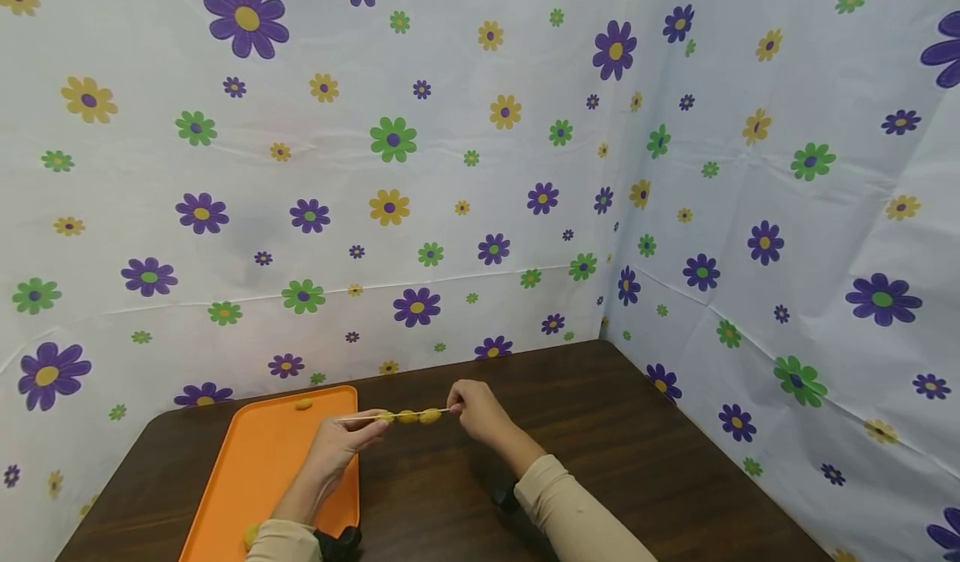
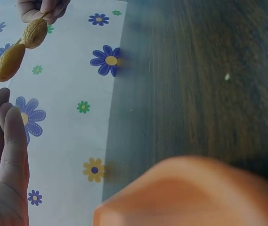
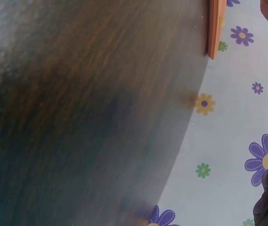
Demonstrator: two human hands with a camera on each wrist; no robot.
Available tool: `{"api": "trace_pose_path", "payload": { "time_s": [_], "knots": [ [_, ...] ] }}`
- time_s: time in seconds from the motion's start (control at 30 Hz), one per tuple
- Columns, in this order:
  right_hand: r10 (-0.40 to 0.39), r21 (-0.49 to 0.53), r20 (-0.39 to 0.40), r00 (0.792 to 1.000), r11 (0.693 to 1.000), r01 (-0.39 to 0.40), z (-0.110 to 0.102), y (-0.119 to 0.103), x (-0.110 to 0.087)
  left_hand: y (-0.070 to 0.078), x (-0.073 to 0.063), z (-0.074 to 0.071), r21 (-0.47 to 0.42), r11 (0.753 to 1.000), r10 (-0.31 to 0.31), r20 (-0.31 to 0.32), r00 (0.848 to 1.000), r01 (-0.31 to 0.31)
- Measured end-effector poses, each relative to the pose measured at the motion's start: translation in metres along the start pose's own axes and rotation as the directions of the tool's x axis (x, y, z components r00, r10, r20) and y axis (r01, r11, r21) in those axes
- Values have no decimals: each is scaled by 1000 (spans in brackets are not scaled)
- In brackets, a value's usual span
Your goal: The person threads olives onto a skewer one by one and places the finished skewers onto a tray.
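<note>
A thin wooden skewer (image 1: 360, 418) is held up level above the table, with three wrinkled yellow oval pieces (image 1: 430, 416) threaded along it. My left hand (image 1: 330, 448) pinches the skewer near the leftmost piece, thumb and fingers close around it. At the skewer's right end, the fingertips of my right hand (image 1: 478, 412) grip the bare stick. In the left wrist view, two of the yellow pieces (image 2: 10, 62) show whole beyond the left fingers (image 2: 14, 146), and a third is partly cut off. Only parts of the hands appear at the right wrist view's edge.
An orange tray (image 1: 270, 454) lies on the dark wooden table (image 1: 427, 495) at left, under the left forearm. One yellow oval piece (image 1: 303, 404) sits at its far end, another yellow piece (image 1: 251, 535) near the left sleeve. A flower-patterned sheet (image 1: 450, 170) covers the walls behind.
</note>
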State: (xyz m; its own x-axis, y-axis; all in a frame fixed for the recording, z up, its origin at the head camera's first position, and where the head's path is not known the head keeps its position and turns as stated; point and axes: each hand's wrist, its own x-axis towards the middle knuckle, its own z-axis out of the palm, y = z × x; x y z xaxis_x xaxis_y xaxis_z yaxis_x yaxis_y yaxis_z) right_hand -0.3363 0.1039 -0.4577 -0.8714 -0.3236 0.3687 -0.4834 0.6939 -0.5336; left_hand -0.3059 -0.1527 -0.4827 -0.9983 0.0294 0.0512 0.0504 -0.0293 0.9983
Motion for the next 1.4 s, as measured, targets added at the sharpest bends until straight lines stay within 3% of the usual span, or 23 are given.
{"api": "trace_pose_path", "payload": {
  "time_s": [0.63, 0.77, 0.9, 1.03, 1.2, 1.3, 1.4],
  "knots": [
    [-38, 40, -18, 999, 998, 38, 3, 4, -3, -2, 0, 5, 10, 1000, 8, -18, 1000, -7],
    [-17, 68, -14, 1000, 998, 18, 0, 6, -2, 1, 0, 6, 9, 1000, -1, -4, 1000, 1],
    [-2, 79, -10, 1000, 997, 3, -3, 7, 0, 4, -2, 2, 38, 999, -11, 51, 999, 9],
    [-3, 73, -20, 1000, 997, 5, -6, 10, 3, 8, -7, -13, 137, 991, -25, 136, 990, 7],
    [12, 83, -27, 1000, 996, -10, -10, 16, 5, 17, -16, -41, 242, 970, -43, 229, 972, -13],
    [27, 86, -28, 999, 996, -25, -13, 20, 6, 27, -20, -60, 307, 952, -58, 246, 967, -21],
    [44, 85, -32, 998, 996, -41, -18, 23, 7, 38, -26, -79, 408, 913, -86, 218, 972, -11]
  ]
}}
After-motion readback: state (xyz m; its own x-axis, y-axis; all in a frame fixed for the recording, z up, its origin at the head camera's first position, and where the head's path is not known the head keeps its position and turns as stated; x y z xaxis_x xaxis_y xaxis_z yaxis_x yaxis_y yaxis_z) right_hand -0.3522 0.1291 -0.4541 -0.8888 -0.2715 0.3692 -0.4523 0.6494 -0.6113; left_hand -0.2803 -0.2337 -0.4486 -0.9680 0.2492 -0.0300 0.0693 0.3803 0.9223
